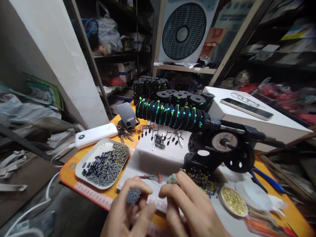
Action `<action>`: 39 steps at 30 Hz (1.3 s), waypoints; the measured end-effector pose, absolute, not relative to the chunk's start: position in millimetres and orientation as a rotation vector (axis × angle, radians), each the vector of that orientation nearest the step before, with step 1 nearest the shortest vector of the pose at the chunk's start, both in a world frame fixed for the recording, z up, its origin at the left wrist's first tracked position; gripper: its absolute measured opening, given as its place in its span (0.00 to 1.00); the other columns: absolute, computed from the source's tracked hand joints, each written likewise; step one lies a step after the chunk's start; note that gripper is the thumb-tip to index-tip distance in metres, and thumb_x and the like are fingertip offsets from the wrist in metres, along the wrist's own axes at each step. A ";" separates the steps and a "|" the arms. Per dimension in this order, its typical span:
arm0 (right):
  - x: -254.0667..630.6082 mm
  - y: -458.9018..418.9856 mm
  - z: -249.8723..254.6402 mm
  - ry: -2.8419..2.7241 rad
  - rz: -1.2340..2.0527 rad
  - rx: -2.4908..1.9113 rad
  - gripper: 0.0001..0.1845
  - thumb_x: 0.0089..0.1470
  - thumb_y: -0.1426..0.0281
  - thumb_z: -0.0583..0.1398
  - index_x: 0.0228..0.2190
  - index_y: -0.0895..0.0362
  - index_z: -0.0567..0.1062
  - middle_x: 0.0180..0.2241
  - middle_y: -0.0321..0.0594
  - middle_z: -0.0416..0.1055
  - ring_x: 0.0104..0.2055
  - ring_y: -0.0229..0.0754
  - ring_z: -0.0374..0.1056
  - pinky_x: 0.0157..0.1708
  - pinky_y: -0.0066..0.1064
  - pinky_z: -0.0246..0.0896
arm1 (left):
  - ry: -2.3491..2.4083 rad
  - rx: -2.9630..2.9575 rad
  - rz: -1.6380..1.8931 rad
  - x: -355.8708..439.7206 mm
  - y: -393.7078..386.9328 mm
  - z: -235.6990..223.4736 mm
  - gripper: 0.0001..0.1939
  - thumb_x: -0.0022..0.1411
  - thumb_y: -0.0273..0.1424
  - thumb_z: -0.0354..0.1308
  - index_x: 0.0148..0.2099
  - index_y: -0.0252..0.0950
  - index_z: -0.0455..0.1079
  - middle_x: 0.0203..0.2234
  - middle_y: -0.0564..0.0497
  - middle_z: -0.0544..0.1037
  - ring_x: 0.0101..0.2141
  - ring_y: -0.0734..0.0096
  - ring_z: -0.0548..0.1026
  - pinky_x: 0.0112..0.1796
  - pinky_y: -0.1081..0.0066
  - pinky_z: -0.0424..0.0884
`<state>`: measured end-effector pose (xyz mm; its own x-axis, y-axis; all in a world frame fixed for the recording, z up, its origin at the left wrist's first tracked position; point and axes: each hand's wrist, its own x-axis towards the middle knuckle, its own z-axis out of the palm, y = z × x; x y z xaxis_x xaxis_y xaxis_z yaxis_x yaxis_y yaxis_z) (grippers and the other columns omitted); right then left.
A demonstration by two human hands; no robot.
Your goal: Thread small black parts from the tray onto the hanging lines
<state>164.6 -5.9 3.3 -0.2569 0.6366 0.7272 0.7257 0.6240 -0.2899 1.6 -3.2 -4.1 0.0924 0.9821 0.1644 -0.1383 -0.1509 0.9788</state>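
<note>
My left hand (125,210) is curled at the table's front edge, wrapped round a cluster of small grey beads (133,196). Close beside it on the right, my right hand (192,205) has its fingers bent together. What its fingertips pinch, if anything, is hidden. A pale green wrap (172,179) sits on one of its fingers. Just beyond both hands, thin dark pieces with an orange part (159,177) lie on a white surface. Above that hangs a black winding device (224,141), its row of black foam spools (170,115) wound with green and blue line.
To the left stands a white tray (81,174) of grey and black small parts, beside a white power bank (96,135) and keys (123,133). At right are multicoloured beads (203,181), a dish of gold beads (233,201), blue-handled pliers (269,179) and a white box (278,126) bearing a phone.
</note>
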 end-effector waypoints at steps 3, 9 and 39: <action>165.5 -7.9 5.8 -1.956 -0.046 -1.071 0.14 0.57 0.81 0.48 0.32 0.56 0.71 0.24 0.38 0.62 0.27 0.41 0.61 0.24 0.29 0.58 | 0.892 1.546 1.296 2.9 3.9 -5.7 0.07 0.61 0.30 0.64 0.43 0.44 0.76 0.26 0.54 0.70 0.25 0.71 0.67 0.24 0.75 0.65; 169.4 -12.8 18.7 -2.098 0.161 -1.114 0.13 0.56 0.83 0.51 0.35 0.60 0.73 0.29 0.44 0.69 0.32 0.43 0.64 0.29 0.30 0.63 | 0.676 2.044 1.436 -4.2 21.4 -0.2 0.15 0.57 0.14 0.62 0.42 0.38 0.74 0.26 0.56 0.72 0.27 0.74 0.72 0.30 0.76 0.69; 170.2 -9.1 20.6 -1.718 0.437 -1.183 0.07 0.56 0.75 0.63 0.32 0.53 0.81 0.25 0.36 0.72 0.27 0.38 0.69 0.28 0.30 0.65 | 0.797 0.889 0.974 19.2 -1.4 2.0 0.16 0.59 0.47 0.65 0.34 0.39 0.73 0.24 0.55 0.73 0.26 0.73 0.70 0.29 0.75 0.67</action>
